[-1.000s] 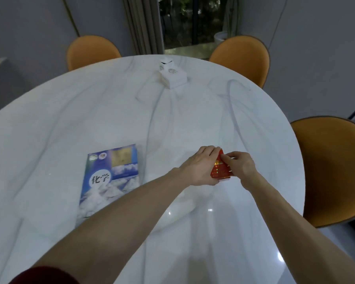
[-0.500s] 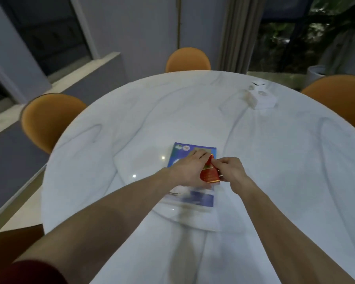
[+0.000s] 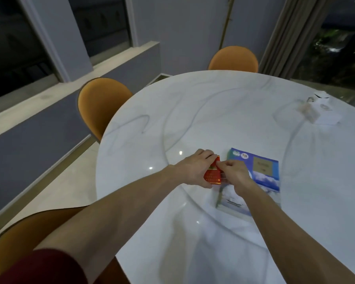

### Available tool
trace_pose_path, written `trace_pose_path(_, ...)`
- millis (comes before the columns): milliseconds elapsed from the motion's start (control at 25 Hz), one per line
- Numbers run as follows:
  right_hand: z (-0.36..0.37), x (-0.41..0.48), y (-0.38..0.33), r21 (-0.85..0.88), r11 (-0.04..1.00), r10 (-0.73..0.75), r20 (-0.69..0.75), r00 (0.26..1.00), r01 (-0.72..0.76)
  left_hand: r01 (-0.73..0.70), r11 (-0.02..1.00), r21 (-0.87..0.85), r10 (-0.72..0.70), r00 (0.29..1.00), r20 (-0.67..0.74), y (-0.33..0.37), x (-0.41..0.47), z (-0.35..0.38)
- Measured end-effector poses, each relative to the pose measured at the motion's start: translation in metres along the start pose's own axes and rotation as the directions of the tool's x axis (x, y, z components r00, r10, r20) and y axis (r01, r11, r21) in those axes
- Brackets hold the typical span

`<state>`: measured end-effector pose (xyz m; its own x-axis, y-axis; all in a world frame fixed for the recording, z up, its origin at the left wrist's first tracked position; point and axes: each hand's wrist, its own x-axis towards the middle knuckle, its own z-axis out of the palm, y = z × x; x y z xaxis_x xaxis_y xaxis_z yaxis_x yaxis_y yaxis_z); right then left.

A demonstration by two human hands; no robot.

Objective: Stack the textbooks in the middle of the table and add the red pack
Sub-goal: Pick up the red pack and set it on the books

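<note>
A small red pack (image 3: 212, 175) with gold print is held above the white marble table (image 3: 213, 111), pinched between both hands. My left hand (image 3: 193, 170) wraps its left side and my right hand (image 3: 235, 174) grips its right edge. A blue textbook (image 3: 260, 173) with a mountain picture lies flat on the table just right of the pack, partly hidden under my right hand and forearm. Whether more books lie beneath it I cannot tell.
A white tissue box (image 3: 320, 110) sits on the far right of the table. Orange chairs stand at the far side (image 3: 234, 58), at the left (image 3: 99, 103) and at the near left corner (image 3: 10, 242). A low ledge and windows run along the left.
My view has swung left, so the textbook now appears right of my hands instead of under them. Both hands still hold the red pack, now over the table left of the book.
</note>
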<state>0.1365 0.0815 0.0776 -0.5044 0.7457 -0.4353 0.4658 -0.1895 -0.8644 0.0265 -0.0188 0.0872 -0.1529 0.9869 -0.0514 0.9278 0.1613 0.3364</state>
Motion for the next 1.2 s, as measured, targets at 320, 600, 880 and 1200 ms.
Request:
trace_pose_path(320, 0.101, 0.017, -0.025, -0.031, 0.999, 0.030, 0.067, 0.997, -0.027, 0.027, 0.999, 0.017, -0.028, 0.999, 0.035, -0.098, -0.037, -0.020)
trace_pose_path(600, 0.178, 0.040, -0.024, -0.038, 0.994, 0.108, 0.176, 0.978, -0.103, 0.063, 0.996, 0.062, -0.067, 0.995, 0.076, -0.172, -0.067, -0.013)
trace_pose_path(880, 0.226, 0.052, 0.015, 0.002, 0.970, 0.239, 0.182, 0.954, -0.243, 0.014, 0.998, 0.058, -0.023, 0.987, 0.161, -0.214, -0.084, 0.018)
trace_pose_path(1200, 0.253, 0.072, 0.041, 0.122, 0.932, 0.327, 0.129, 0.936, -0.343, -0.099, 0.991, 0.088, 0.074, 0.965, 0.251, -0.245, -0.076, 0.038)
